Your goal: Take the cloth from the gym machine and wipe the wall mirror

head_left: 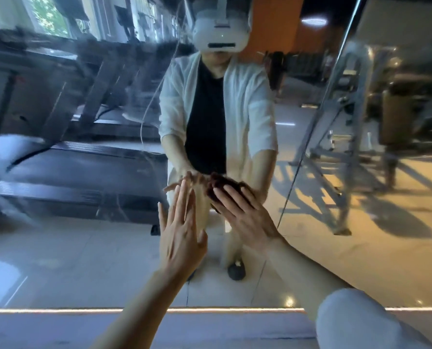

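The wall mirror [84, 147] fills the view and reflects me and the gym behind. A dark brown cloth [222, 183] lies against the glass near the middle. My right hand [245, 212] presses flat on it with straight fingers, and most of the cloth is hidden under that hand. Just to the left, my left hand [182, 227] is raised with fingers straight, its tips at the glass beside the cloth. It holds nothing.
A vertical seam [308, 137] splits the mirror panels right of my hands. A lit strip [58, 310] runs along the mirror's bottom edge above a pale ledge. Treadmills [71, 157] and a steel gym machine frame [348, 122] appear only as reflections.
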A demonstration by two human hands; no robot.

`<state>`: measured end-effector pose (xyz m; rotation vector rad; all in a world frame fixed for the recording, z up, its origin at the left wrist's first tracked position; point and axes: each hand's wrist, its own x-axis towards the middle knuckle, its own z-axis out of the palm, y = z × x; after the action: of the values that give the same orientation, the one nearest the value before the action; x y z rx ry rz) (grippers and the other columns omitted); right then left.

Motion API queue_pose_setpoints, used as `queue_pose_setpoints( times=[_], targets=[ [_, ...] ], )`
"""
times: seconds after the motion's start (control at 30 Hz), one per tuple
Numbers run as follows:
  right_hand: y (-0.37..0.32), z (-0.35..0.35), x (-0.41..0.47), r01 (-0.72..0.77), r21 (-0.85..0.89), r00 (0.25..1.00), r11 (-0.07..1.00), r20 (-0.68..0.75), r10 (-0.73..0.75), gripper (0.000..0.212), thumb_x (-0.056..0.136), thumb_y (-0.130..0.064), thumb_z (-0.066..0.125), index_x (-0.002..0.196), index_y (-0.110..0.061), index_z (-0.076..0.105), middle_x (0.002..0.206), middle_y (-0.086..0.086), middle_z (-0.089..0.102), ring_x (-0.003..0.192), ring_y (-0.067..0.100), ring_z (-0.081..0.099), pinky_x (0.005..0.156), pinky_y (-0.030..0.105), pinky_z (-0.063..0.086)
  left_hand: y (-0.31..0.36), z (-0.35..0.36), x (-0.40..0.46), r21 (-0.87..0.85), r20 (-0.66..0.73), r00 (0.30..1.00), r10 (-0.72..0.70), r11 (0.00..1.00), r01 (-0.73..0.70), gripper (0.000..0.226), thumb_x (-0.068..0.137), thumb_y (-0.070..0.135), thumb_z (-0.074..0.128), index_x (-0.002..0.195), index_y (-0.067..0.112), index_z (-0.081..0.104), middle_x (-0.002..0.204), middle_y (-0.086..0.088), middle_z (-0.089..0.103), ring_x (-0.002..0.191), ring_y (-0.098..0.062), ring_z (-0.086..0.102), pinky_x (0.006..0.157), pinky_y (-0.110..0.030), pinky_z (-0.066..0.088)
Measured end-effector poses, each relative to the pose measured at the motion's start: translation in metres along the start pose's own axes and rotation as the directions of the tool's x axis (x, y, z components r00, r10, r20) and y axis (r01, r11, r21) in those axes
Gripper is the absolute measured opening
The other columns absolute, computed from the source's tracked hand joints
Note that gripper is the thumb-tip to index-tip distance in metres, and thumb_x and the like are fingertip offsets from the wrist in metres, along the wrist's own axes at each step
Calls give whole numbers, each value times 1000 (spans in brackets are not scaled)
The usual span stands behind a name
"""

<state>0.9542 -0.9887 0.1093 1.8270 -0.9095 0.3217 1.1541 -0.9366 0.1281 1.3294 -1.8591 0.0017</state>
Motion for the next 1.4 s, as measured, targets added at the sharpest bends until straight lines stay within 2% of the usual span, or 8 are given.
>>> queue_pose_setpoints(
  times=[0.13,0.27,0.53,0.73,0.97,1.07,1.2,1.4],
  targets=[
    [73,-15,-26,-312,15,943,950,-113,312,57,105,-19,43,159,-13,24,161,14,28,152,32,15,126,47,12,16,15,1,39,46,999,22,999,-24,108,72,4,78,159,11,15,168,-4,7,154,-15,-1,123,-55,5],
    [133,-41,43,-734,284,569,617,-238,787,52,108,-23,40,154,0,33,158,30,29,148,46,23,126,48,11,44,38,4,31,68,996,64,997,-66,103,74,11,78,158,8,19,167,-8,9,154,-16,-4,123,-40,-14],
    [59,-1,-93,-529,156,846,835,21,532,70,103,-29,55,158,-9,18,157,21,23,146,39,23,123,49,20,78,68,0,14,76,983,170,985,-171,99,74,3,72,158,7,19,167,-10,12,155,-22,4,122,-61,7],
    [167,-16,-54,-883,365,244,294,-178,953,54,109,-26,37,153,6,31,157,36,24,148,48,20,124,52,18,108,89,0,42,86,972,219,974,-224,91,73,9,79,152,2,35,159,-15,31,151,-23,13,117,-63,23],
    [29,25,-135,-635,248,765,731,76,639,82,99,-29,64,160,-7,14,159,22,18,144,42,30,124,52,20,117,104,-6,103,154,962,223,965,-241,96,66,7,84,150,2,38,151,-16,38,145,-32,25,109,-67,34],
    [52,23,-152,-734,256,661,629,60,748,77,100,-24,61,159,-6,15,159,23,21,144,43,31,119,54,30,115,103,-4,142,190,961,203,962,-231,100,72,11,82,156,5,27,159,-12,28,148,-41,22,116,-64,26],
    [115,7,-83,-857,456,223,239,-90,971,54,106,-19,44,153,5,29,158,32,24,148,47,20,124,53,18,126,106,-2,132,160,966,203,965,-225,103,72,11,82,156,6,24,160,-12,26,149,-34,21,117,-63,25],
    [34,34,-165,-646,321,743,693,56,667,78,93,-15,72,156,-8,26,156,19,27,147,39,23,122,51,24,129,113,-12,135,202,957,208,962,-238,102,69,7,82,155,2,28,160,-12,26,149,-15,7,120,-57,16]
  ],
)
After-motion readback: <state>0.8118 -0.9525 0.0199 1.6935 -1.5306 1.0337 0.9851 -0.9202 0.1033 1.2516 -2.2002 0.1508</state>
